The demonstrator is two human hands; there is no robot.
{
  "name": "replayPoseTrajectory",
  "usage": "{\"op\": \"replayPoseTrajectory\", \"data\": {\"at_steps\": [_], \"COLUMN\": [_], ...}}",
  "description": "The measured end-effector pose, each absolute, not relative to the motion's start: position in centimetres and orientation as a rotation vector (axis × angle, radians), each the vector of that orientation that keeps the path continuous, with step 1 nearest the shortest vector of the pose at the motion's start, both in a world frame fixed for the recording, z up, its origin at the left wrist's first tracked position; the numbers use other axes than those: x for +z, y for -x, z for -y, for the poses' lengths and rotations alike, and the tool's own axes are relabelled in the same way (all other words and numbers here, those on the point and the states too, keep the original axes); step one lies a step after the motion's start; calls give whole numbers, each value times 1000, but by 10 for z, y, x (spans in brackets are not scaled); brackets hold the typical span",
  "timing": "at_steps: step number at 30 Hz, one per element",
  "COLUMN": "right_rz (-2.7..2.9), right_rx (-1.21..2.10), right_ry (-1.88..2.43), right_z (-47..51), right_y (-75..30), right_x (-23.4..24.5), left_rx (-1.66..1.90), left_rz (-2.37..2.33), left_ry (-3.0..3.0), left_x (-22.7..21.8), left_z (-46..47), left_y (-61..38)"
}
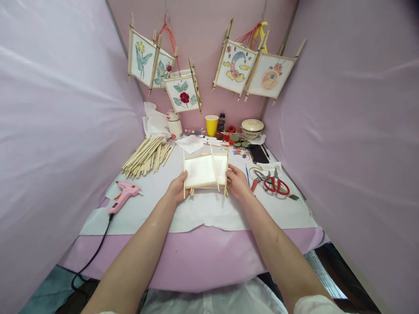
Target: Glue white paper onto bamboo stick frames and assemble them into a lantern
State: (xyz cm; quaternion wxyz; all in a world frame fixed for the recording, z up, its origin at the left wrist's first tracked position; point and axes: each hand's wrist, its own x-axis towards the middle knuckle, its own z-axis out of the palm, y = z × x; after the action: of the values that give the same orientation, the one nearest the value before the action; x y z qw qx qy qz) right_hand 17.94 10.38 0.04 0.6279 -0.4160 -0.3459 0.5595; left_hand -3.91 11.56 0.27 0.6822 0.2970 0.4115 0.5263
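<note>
Between my two hands is a lantern frame made of thin wooden sticks with white panels, held above the middle of the white-covered table. My left hand grips its left edge, thumb on the front upright and fingers mostly hidden behind. At the right edge, my right hand has thumb and fingers closed around the upright. One stick slants across the front of the white panels, its ends sticking out above and below. Whether that stick is fastened cannot be seen.
A pile of wooden sticks lies left, behind a pink glue gun with a black cord. Red-handled scissors, pliers and a phone lie right. A yellow cup and lidded bowl stand behind; painted lanterns hang above.
</note>
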Motion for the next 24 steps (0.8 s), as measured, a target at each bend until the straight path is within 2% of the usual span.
{"op": "replayPoseTrajectory", "data": {"at_steps": [24], "right_rz": [405], "right_rx": [779], "right_ry": [838], "right_z": [-134], "right_y": [-255], "right_x": [1], "left_rx": [1137], "left_rz": [-974], "left_ry": [-657], "left_x": [10], "left_z": [-113], "left_y": [40]}}
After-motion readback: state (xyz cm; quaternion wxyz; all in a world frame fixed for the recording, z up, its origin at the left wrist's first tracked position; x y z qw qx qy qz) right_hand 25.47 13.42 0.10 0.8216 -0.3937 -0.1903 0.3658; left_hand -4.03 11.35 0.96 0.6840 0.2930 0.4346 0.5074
